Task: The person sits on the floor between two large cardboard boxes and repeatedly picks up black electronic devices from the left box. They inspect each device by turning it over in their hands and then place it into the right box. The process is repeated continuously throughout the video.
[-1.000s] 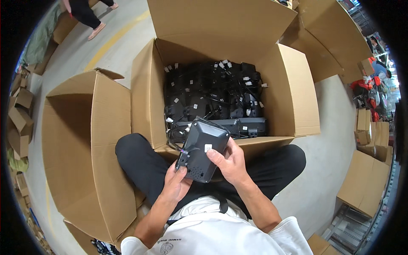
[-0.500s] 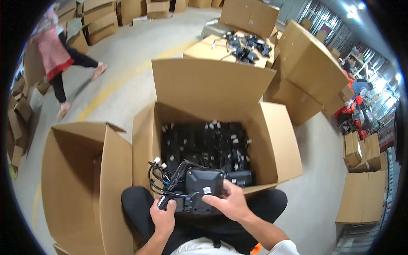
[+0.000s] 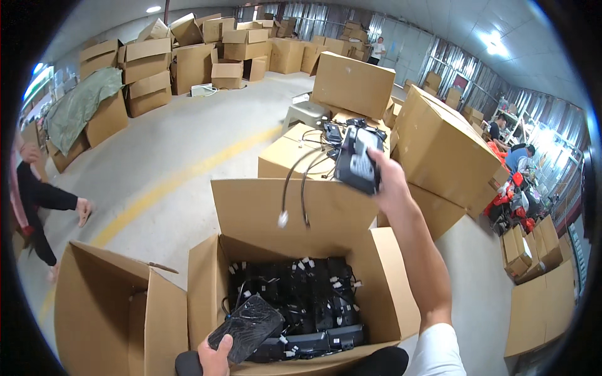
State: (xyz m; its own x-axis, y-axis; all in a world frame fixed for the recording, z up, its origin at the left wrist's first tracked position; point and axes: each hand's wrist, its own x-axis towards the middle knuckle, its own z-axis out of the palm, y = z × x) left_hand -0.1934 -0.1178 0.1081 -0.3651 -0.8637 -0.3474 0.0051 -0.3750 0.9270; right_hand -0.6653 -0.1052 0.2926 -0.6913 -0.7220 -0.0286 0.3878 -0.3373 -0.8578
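My right hand (image 3: 390,177) is stretched out ahead, its fingers closed on a black boxy electronic unit (image 3: 354,174). Two dark cables (image 3: 295,182), one ending in a white plug, dangle from that unit over the raised carton flap. Low at the front, my left hand (image 3: 215,358) grips a flat black unit (image 3: 249,326) with a shiny, wrinkled, film-like surface. It is held over the near left corner of an open carton (image 3: 392,282). Rows of black units (image 3: 307,291) with small white plugs fill the bottom of this carton.
Beyond the flap, more black units lie on a carton (image 3: 276,155) beside a grey stool (image 3: 305,114). Another open carton (image 3: 166,313) stands at left; large cartons (image 3: 439,150) rise at right. A person (image 3: 37,194) is at the left edge; stacked boxes (image 3: 191,66) line the back.
My hands have parted: the right carried a cabled unit up and forward, while the left now holds a film-surfaced unit lower down. The view has tilted up; the person at left appears further left.
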